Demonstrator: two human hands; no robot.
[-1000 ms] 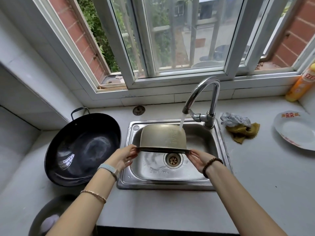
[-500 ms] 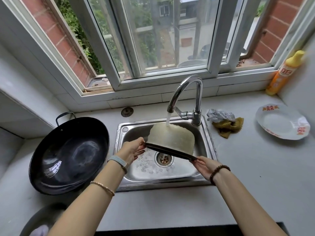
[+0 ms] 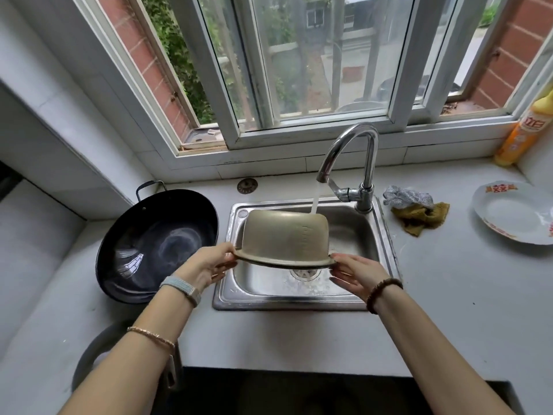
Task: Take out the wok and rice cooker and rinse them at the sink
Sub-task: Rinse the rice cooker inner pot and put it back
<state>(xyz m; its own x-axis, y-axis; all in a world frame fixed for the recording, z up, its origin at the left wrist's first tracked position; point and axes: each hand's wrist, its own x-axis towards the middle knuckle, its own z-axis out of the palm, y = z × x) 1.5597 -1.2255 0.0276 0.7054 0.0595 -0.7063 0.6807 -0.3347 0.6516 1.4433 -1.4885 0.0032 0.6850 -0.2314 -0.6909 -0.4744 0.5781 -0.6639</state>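
Sink point(image 3: 386, 235): tap point(image 3: 359, 151) is running into it.
Wok point(image 3: 155, 244): is sitting on the bench point(image 3: 449, 280) alongside.
Rice cooker pot point(image 3: 284, 238): is levelling back from its tilt, inverted under the stream above the sink; outer rinse likely continuing.
Hands: left hand point(image 3: 206, 265) and right hand point(image 3: 356, 272) are pinching its rim.

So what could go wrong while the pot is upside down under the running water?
The rice cooker pot is wet and the left hand and right hand hold only its rim, so it might slip and bang into the sink. The water hitting its upturned bottom could also splash onto the counter.
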